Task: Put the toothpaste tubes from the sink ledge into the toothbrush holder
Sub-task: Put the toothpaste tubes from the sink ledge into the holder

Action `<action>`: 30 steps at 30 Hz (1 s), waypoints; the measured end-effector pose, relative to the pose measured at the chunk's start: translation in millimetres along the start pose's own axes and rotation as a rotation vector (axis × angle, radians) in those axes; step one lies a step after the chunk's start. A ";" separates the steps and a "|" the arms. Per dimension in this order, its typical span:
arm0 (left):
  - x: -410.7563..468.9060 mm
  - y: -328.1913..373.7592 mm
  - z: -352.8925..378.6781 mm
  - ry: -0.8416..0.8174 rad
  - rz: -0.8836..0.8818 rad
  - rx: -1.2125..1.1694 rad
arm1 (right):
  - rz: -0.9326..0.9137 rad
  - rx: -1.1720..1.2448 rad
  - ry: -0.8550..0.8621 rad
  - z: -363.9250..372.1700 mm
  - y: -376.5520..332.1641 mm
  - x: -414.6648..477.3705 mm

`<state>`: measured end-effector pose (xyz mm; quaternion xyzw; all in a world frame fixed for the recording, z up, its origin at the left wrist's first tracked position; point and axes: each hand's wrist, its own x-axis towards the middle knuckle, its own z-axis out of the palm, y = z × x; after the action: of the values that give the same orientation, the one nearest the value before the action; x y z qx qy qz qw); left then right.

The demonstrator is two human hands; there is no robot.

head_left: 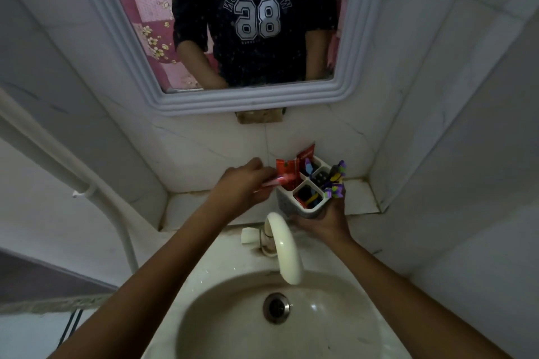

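While the holder is crowded: risks come first.
Toothbrush holder (303,207): right of frame centre on the ledge; may tip if pushed.
Right hand (326,220): wrapped around its base, steadying.
Left hand (243,185): pinching a red toothpaste tube (287,173), angled over the back-left compartment; could snag on the rim.
Second tube (306,154): standing inside.

red toothpaste tubes (287,170) stand in the white toothbrush holder (303,198).

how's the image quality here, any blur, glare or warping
Head view: dim, flat light; wide-angle warping bends the mirror frame and wall tiles; motion blur smears the toothpaste tube at the left hand; small glints in the sink; holder fairly sharp.
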<state>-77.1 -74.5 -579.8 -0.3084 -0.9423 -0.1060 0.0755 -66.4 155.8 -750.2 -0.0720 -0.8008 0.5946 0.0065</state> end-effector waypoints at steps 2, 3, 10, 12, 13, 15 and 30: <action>17.6 19.8 -13.0 -0.027 0.097 0.100 | 0.039 -0.085 -0.038 -3.1 8.0 2.6; 25.2 28.3 -17.8 -0.054 0.132 0.152 | 0.060 -0.111 -0.037 -4.0 8.1 2.7; 58.2 54.9 -10.1 -0.227 0.212 0.461 | 0.014 0.006 -0.011 -4.2 -15.2 2.0; 61.2 55.6 -10.2 -0.197 0.200 0.395 | 0.033 -0.044 -0.007 -5.4 -18.5 -4.8; 61.5 55.1 -12.1 -0.161 0.188 0.348 | 0.042 -0.059 0.003 -5.9 -14.9 -6.1; 55.6 50.7 -15.7 -0.064 0.132 0.245 | 0.054 -0.073 -0.031 -8.1 -18.3 -9.0; 2.1 87.9 -70.9 -0.225 -0.398 -0.912 | -0.161 0.076 0.242 -59.0 -100.8 -68.9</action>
<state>-20.8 -21.7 -497.4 -0.1342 -0.8430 -0.4848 -0.1902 -3.4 175.0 -631.7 -0.0784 -0.7743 0.6088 0.1536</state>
